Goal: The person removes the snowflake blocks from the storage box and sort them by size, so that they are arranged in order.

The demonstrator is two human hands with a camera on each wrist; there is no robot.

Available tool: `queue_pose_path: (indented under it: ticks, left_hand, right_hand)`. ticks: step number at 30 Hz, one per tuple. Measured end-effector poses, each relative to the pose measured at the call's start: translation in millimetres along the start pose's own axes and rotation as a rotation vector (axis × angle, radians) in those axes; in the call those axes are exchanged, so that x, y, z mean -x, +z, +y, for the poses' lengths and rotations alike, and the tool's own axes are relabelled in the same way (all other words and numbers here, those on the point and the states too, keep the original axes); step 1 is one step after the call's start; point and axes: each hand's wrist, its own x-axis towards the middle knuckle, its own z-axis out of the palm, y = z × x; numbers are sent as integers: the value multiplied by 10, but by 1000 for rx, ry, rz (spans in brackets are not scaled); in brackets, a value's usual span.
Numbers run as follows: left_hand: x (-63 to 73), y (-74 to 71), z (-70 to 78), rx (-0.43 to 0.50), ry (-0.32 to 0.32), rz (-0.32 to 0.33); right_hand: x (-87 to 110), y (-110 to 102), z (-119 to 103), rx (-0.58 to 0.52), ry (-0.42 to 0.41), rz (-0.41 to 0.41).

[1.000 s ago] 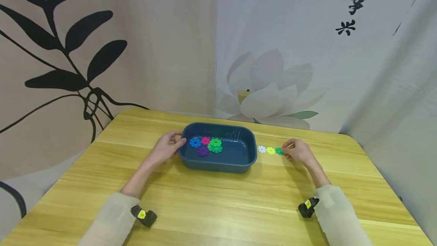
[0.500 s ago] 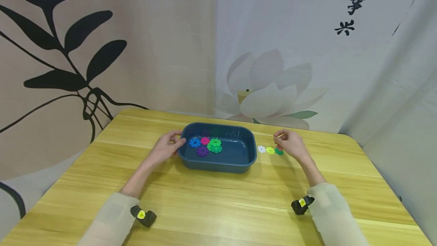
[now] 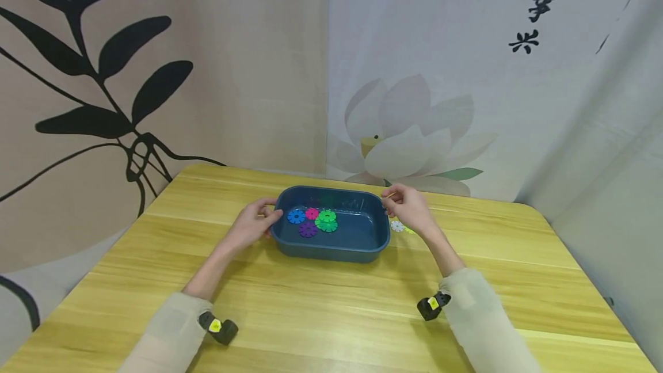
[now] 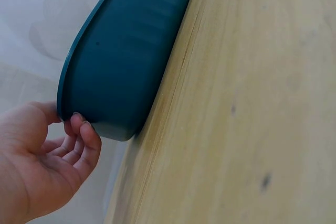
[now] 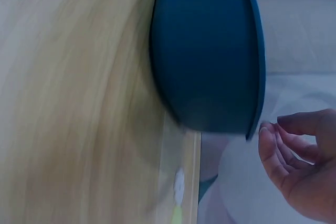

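My left hand (image 3: 252, 223) holds the left end of a dark blue plastic basin (image 3: 321, 253), thumb at the rim and fingers curled against the outer wall in the left wrist view. Inside the basin lie flower-shaped notched discs: a blue disc (image 3: 296, 216), a pink disc (image 3: 312, 213), a purple disc (image 3: 308, 229) and two overlapping green discs (image 3: 326, 223). My right hand (image 3: 409, 207) is raised at the basin's right rear corner, fingers loosely bent; in the right wrist view no object shows between its fingertips (image 5: 266, 132).
A white disc (image 3: 397, 226) and a partly covered yellow disc (image 3: 409, 231) lie on the wooden table (image 3: 321, 315), just right of the basin. A printed cloth curtain (image 3: 259, 73) hangs behind the table's far edge.
My right hand has left the green disc at the end of the row and moved left to the basin's rim. That disc is now hidden behind the hand. My left hand stays put.
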Motion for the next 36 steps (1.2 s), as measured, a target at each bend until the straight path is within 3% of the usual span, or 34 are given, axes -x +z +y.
queue_pose_path:
  ticks: [4,25,36]
  left_hand:
    - [-43,4,-86,9,-2,2]
    - [-5,-7,-77,37,22,1]
    - [-16,6,-83,45,17,3]
  right_hand:
    - [-57,135,-122,-8,-18,-31]
    - [-285,881,-408,-17,-42,-173]
    - [-402,1111,-426,119,-82,-202]
